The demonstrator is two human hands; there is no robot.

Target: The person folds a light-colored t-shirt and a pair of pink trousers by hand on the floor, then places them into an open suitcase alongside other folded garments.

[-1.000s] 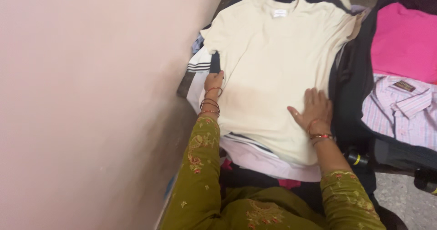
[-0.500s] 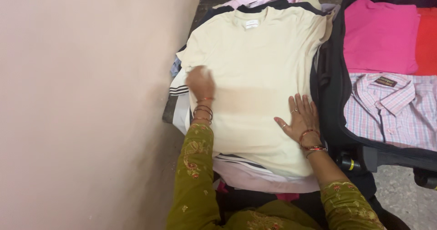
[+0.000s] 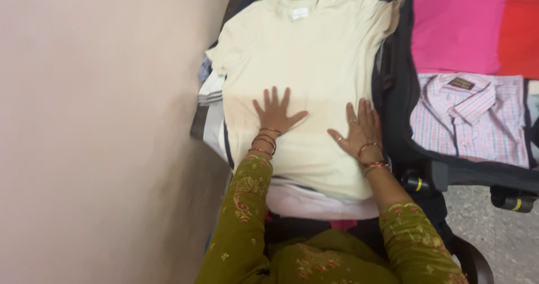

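A cream T-shirt [image 3: 303, 53] lies spread flat on top of a pile of folded clothes [image 3: 314, 202]. My left hand [image 3: 275, 112] rests palm down on the shirt's lower middle, fingers spread. My right hand [image 3: 359, 129] lies flat on the shirt near its right edge, fingers together, a ring on one finger. Both wrists carry red and gold bangles, and both arms wear green embroidered sleeves. Neither hand holds anything.
A plain pinkish wall [image 3: 101, 126] fills the left side. To the right an open black suitcase [image 3: 398, 121] holds a pink folded garment [image 3: 455, 28], a red one [image 3: 519, 34] and a pink striped shirt [image 3: 471, 115]. Grey floor [image 3: 494, 239] shows at lower right.
My left hand has moved from the shirt's left edge and sleeve inward onto the shirt's middle. My right hand stays flat near the right edge. The view has shifted slightly.
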